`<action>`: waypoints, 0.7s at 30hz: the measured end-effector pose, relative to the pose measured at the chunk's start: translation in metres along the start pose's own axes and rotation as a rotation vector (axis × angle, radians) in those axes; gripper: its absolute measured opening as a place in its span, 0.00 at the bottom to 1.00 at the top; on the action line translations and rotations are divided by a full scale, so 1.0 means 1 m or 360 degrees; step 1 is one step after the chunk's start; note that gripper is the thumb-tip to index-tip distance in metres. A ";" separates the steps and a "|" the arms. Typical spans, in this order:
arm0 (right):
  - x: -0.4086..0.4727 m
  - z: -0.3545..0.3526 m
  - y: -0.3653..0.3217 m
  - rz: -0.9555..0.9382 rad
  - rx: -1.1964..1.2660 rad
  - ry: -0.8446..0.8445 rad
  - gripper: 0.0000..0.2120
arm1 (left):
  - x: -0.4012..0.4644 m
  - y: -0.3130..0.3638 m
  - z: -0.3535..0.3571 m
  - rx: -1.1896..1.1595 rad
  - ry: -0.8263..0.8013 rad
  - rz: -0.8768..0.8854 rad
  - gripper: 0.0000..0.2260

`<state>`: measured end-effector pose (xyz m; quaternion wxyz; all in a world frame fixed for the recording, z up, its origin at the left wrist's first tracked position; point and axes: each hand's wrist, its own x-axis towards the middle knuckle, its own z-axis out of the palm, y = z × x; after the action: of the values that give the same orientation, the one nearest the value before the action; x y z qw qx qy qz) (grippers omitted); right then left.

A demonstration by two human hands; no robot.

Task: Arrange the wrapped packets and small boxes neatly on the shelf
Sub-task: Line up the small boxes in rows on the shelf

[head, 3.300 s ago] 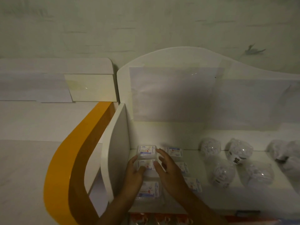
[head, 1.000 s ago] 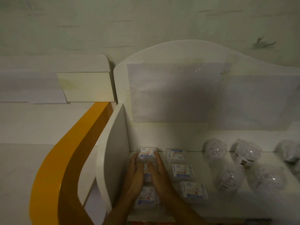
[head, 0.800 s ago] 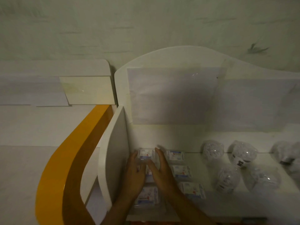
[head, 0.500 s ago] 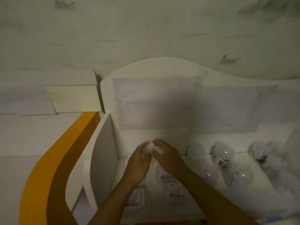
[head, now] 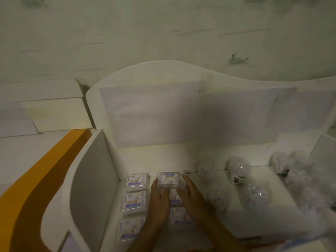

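Note:
Small clear-wrapped boxes lie in two columns on the white shelf. The left column's boxes lie untouched beside the side panel. At the back of the right column, one small box sits between my hands. My left hand grips its left side with the thumb at its front edge. My right hand grips its right side. Another box shows between my wrists. Round wrapped packets sit to the right.
A white side panel walls the shelf's left end, with a curved orange panel beyond it. A tall white back board stands behind. More wrapped packets crowd the far right.
Half a second ago both hands were raised together near the back wall; now they are down on the right column's back box. Before that they were squaring the left column.

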<state>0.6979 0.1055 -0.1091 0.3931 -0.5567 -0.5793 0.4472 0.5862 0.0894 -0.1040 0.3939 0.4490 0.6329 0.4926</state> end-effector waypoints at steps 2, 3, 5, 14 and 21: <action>-0.001 0.002 0.004 -0.0012 0.0081 0.0014 0.18 | -0.004 -0.001 0.000 -0.0036 -0.0030 -0.0038 0.22; -0.001 0.004 0.006 -0.0006 0.0114 0.0009 0.18 | -0.005 -0.001 0.001 -0.0065 -0.0013 -0.0047 0.23; 0.002 0.010 0.011 0.0061 0.0207 -0.0007 0.18 | -0.007 0.000 0.002 -0.0094 -0.0029 -0.0047 0.24; 0.011 0.013 0.014 0.0067 0.0297 -0.0036 0.23 | -0.007 -0.003 0.002 -0.0059 -0.0170 -0.0005 0.26; 0.012 0.010 0.013 0.0002 0.0271 -0.0100 0.26 | -0.002 0.002 -0.004 -0.0119 -0.0255 -0.0019 0.30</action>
<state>0.6913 0.1167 -0.1248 0.4203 -0.5073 -0.5509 0.5123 0.5834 0.0868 -0.1008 0.4626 0.4682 0.5832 0.4761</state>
